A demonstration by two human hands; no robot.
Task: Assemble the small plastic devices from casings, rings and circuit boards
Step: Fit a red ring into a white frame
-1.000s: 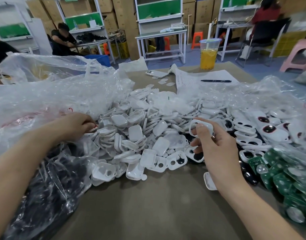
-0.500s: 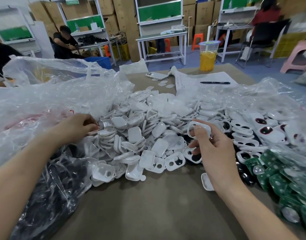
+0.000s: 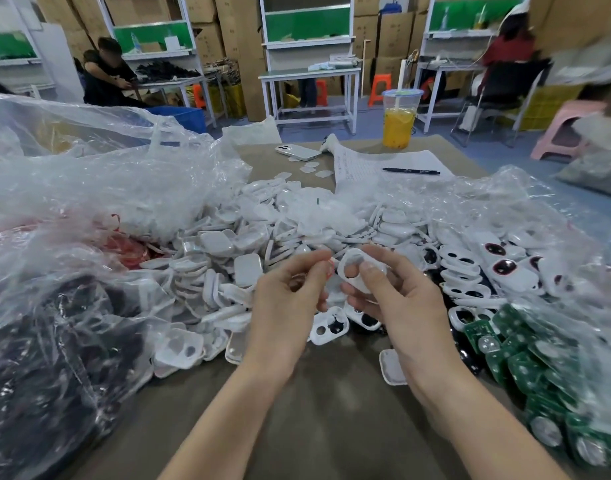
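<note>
The left hand (image 3: 290, 296) has come in from the far left of the heap and now meets the right hand (image 3: 397, 299) over the surface (image 3: 331, 427). The right grip pinches a white ring (image 3: 354, 253) between thumb and fingers, 1 fingertip showing through its opening. The left grip is curled at the ring's left edge, and blur hides whether it holds anything. Behind them white casings (image 3: 228, 244) lie heaped. The green circuit boards (image 3: 525, 368), under clear plastic (image 3: 556, 306), are cut off at the right edge.

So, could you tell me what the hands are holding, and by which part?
The right hand pinches a white plastic ring by its right end, thumb on top. Fingertips of the left hand meet its left edge; whether they grip anything is unclear.
</note>
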